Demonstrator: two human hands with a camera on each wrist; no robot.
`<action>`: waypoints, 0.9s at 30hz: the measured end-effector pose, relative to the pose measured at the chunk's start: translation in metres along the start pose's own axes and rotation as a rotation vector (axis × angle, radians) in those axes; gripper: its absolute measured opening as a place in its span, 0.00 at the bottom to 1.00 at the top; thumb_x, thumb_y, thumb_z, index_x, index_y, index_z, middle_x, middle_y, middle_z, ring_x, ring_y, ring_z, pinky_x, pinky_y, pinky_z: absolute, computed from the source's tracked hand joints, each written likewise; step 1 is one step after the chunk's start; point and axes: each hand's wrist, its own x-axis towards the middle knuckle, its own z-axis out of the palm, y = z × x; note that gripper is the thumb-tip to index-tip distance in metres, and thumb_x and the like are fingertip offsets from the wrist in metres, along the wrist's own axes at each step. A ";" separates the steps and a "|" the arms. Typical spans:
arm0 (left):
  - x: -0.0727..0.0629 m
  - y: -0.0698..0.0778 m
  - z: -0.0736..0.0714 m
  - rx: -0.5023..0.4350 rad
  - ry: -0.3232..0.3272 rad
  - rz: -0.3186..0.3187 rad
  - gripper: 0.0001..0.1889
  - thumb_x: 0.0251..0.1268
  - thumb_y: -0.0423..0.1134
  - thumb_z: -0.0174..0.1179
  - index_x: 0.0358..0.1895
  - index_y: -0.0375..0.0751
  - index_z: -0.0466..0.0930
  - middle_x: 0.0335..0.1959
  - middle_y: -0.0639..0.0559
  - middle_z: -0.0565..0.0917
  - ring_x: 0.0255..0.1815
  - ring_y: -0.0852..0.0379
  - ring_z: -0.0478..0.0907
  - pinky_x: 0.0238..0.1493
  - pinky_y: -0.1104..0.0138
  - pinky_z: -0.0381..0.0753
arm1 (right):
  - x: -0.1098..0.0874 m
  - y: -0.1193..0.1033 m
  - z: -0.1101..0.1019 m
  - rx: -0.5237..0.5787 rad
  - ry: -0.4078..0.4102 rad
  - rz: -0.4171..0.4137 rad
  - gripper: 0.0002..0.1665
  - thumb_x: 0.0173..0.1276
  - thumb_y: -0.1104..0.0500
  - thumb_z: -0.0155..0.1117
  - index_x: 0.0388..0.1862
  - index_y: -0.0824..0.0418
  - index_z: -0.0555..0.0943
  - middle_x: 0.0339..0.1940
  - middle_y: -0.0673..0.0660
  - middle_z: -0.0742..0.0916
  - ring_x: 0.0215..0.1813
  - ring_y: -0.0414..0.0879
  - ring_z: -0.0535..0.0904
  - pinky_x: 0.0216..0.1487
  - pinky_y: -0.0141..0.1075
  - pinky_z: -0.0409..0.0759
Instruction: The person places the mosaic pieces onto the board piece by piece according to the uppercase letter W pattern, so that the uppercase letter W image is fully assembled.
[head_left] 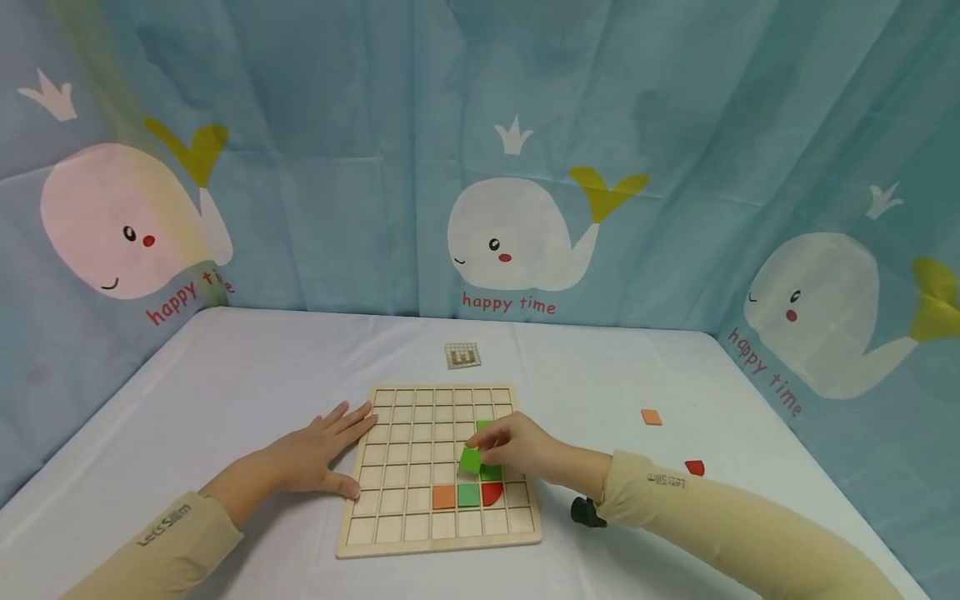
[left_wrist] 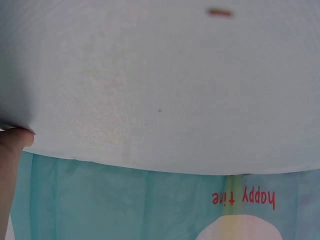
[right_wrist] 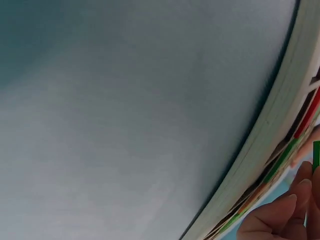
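Observation:
A wooden grid board (head_left: 390, 528) lies flat on the white table. My right hand (head_left: 522, 447) pinches a bright green square tile (head_left: 470, 460) just above the board, tilted over a cell. In the right wrist view, fingers (right_wrist: 287, 210) grip the green tile at the right edge. Set in the cells are an orange square (head_left: 444, 497), a teal-green square (head_left: 468, 495), a red rounded piece (head_left: 491, 494) and green tiles (head_left: 491, 473), partly covered by my right hand. My left hand (head_left: 318, 452) lies with fingers spread, touching the board's left edge.
A small card with a grid picture (head_left: 462, 356) lies behind the board. To the right are a loose orange tile (head_left: 651, 417) and a red piece (head_left: 694, 467). A black object (head_left: 587, 512) sits by the right sleeve. A whale-print curtain (head_left: 337, 167) hangs behind the table.

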 end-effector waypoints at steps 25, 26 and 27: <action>0.000 0.001 0.001 -0.009 -0.007 -0.016 0.57 0.50 0.70 0.61 0.75 0.34 0.52 0.77 0.37 0.49 0.75 0.29 0.42 0.66 0.34 0.50 | 0.018 -0.017 0.024 -0.116 -0.109 -0.022 0.10 0.61 0.73 0.67 0.41 0.67 0.88 0.32 0.50 0.86 0.34 0.38 0.74 0.34 0.28 0.74; 0.000 0.001 0.001 -0.009 -0.006 -0.012 0.57 0.50 0.70 0.61 0.75 0.34 0.53 0.77 0.37 0.49 0.74 0.28 0.42 0.66 0.34 0.50 | 0.018 -0.017 0.024 -0.109 -0.110 -0.015 0.10 0.60 0.73 0.67 0.41 0.67 0.88 0.32 0.52 0.86 0.34 0.38 0.74 0.33 0.28 0.74; 0.000 0.001 0.001 -0.007 -0.004 -0.008 0.57 0.50 0.69 0.62 0.75 0.34 0.53 0.77 0.37 0.49 0.74 0.28 0.42 0.66 0.34 0.50 | 0.018 -0.017 0.024 -0.105 -0.112 -0.011 0.11 0.60 0.73 0.67 0.41 0.67 0.88 0.31 0.52 0.85 0.33 0.38 0.74 0.33 0.28 0.74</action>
